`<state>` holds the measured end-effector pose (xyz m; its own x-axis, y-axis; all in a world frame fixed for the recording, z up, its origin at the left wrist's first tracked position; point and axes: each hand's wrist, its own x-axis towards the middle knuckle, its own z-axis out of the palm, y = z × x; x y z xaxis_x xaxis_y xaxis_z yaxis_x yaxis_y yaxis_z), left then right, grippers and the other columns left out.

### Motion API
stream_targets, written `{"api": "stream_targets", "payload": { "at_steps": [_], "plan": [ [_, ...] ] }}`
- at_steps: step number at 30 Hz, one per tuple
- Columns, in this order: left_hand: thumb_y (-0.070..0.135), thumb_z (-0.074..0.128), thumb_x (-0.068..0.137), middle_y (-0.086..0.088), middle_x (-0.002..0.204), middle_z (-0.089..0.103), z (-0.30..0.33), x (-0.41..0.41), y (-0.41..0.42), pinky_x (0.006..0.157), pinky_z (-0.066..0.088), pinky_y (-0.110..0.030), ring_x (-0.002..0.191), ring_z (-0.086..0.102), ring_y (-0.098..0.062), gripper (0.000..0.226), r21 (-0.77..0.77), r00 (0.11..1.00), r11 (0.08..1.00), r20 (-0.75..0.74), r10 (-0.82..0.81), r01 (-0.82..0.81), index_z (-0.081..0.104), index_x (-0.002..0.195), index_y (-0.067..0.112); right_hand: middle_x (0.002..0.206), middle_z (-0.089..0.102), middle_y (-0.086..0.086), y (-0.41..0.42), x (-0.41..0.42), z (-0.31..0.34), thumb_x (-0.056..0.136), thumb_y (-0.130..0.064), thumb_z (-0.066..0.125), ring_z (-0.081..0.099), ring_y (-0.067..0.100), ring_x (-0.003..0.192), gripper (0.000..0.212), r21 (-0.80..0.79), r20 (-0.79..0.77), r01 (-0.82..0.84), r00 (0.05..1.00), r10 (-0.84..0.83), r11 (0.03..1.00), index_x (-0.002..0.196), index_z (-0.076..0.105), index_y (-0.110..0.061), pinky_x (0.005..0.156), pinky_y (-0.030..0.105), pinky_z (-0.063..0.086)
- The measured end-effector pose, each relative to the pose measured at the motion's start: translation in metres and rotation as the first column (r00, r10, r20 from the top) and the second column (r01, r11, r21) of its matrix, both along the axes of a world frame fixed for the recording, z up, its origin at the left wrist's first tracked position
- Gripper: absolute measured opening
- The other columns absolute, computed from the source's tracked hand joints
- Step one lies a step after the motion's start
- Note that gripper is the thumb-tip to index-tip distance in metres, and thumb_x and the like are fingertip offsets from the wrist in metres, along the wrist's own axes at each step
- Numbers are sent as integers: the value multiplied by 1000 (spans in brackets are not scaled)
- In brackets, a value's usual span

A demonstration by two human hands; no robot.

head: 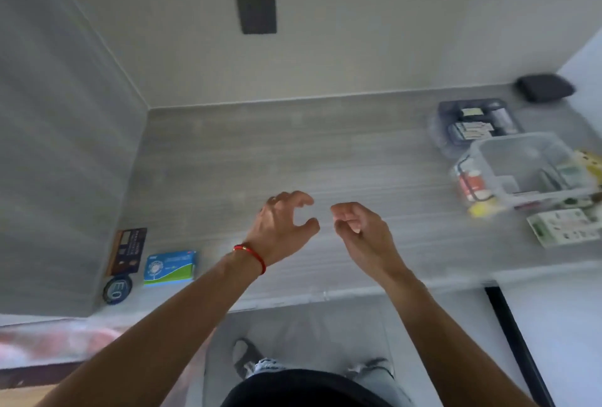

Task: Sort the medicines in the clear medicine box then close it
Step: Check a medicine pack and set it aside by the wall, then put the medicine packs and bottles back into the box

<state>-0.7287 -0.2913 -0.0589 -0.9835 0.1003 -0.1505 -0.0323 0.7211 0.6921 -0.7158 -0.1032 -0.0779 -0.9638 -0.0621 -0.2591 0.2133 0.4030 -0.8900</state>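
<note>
The clear medicine box point(488, 154) stands open at the right of the grey countertop, with a few packets inside and a red-and-white packet point(472, 183) at its left end. Its clear lid point(438, 126) lies just behind it, over dark items. A yellow packet point(483, 208) and a green-and-white medicine box point(563, 226) lie in front of it. My left hand point(283, 227), with a red string at the wrist, hovers over the counter's middle, fingers curled apart, empty. Beside it my right hand point(361, 231) is loosely curled and holds nothing.
A blue-and-green medicine box point(171, 268), a dark brown box point(127, 250) and a round dark badge point(117, 289) sit at the counter's left by the side wall. A black pouch point(544, 87) lies at the back right. The counter's front edge point(325, 296) runs below my hands.
</note>
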Motion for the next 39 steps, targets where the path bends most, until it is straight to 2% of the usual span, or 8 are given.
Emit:
{"api": "stream_targets", "payload": {
  "at_steps": [2,9,12,19,26,29,33,39],
  "plan": [
    [42,61,79,6,118,63,3,-8,62,96,49,-38,112,56,-15,40,-2,997,997,-15,-81,81,62,118,33,111,68,-27,60,4,8,95,-18,57,60,-20,97,28,28,-64,66,996,-64,997,117,68,-31,78,0,44],
    [24,60,86,2,127,62,14,-10,264,106,45,-37,122,53,-19,37,-60,937,946,-129,-325,320,61,124,26,109,70,-20,243,28,25,96,-19,57,63,-7,98,26,60,-102,318,945,-311,946,114,67,-35,80,9,43],
    [19,63,85,0,125,63,16,-18,320,107,44,-37,120,55,-20,36,-34,919,928,-127,-373,372,63,121,24,107,72,-16,297,31,24,96,-18,56,66,1,99,25,74,-100,373,926,-365,925,110,66,-37,81,15,46],
    [10,63,84,3,125,59,9,-51,401,106,43,-36,119,52,-19,42,32,896,897,-84,-437,441,62,123,24,94,73,-17,383,16,17,94,-13,56,67,-4,89,23,136,-142,478,876,-460,868,98,70,-31,70,4,45],
    [12,62,87,1,116,62,-8,-117,485,98,49,-35,110,56,-18,34,57,893,894,-113,-436,444,63,120,21,94,68,-21,468,-27,2,96,-18,57,63,-13,80,20,266,-131,497,868,-479,826,99,71,-31,66,8,51],
    [13,59,88,0,115,63,-13,-145,514,95,52,-35,109,57,-17,33,61,890,889,-82,-449,454,64,119,20,98,70,-17,505,-52,1,98,-23,59,63,-9,85,13,318,-109,490,870,-482,812,98,68,-32,61,4,45],
    [16,58,90,1,120,62,-19,-174,539,98,49,-31,115,56,-17,32,24,897,897,-25,-441,442,62,122,22,101,72,-12,547,-89,2,96,-20,61,66,2,89,15,321,-98,534,840,-533,782,102,73,-28,73,16,46],
    [14,61,87,8,113,61,-20,-188,563,93,50,-31,106,54,-9,33,48,965,965,14,-260,260,63,117,26,117,74,2,608,-158,-14,90,-11,62,68,16,99,25,384,-36,455,877,-479,804,112,73,-17,75,16,44]
  ]
}}
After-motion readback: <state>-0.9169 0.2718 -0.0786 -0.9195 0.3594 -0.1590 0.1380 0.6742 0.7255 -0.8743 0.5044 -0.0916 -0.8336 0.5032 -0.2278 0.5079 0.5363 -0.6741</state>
